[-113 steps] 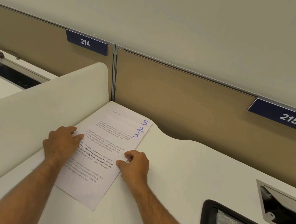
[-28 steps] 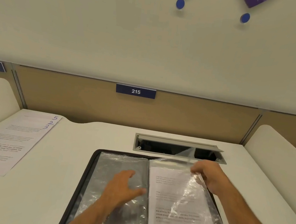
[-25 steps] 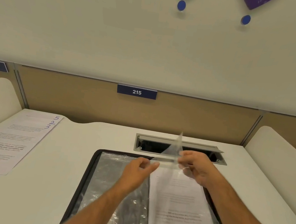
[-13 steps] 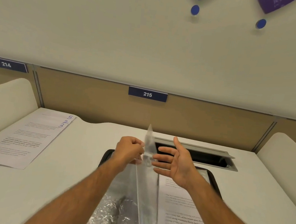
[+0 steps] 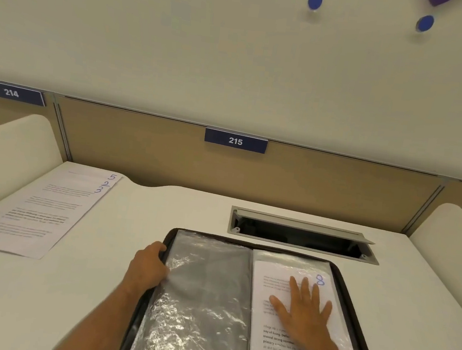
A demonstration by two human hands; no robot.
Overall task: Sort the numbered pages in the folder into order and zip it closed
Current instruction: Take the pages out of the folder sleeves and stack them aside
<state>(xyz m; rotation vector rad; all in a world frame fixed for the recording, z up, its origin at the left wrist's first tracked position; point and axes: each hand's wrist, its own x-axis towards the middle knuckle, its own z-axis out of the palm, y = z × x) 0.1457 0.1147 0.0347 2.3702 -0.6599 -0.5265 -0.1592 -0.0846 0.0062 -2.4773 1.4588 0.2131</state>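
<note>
The clear sleeve, upright half a second ago, now lies flat at lower centre in the open folder [image 5: 339,274], exposing page 8 [image 5: 270,330] under the flat-fingered right hand [image 5: 302,313] for pulling next, while the left hand [image 5: 147,268] curls round the folder's left edge.

The light is soft and even, coming from above. Shadows are faint. White shine spots sit on the crinkly plastic sleeve [image 5: 195,313] at 6 o'clock. The picture bends at its edges, most at 9 and 3 o'clock. The small print looks a bit fuzzy.
</note>
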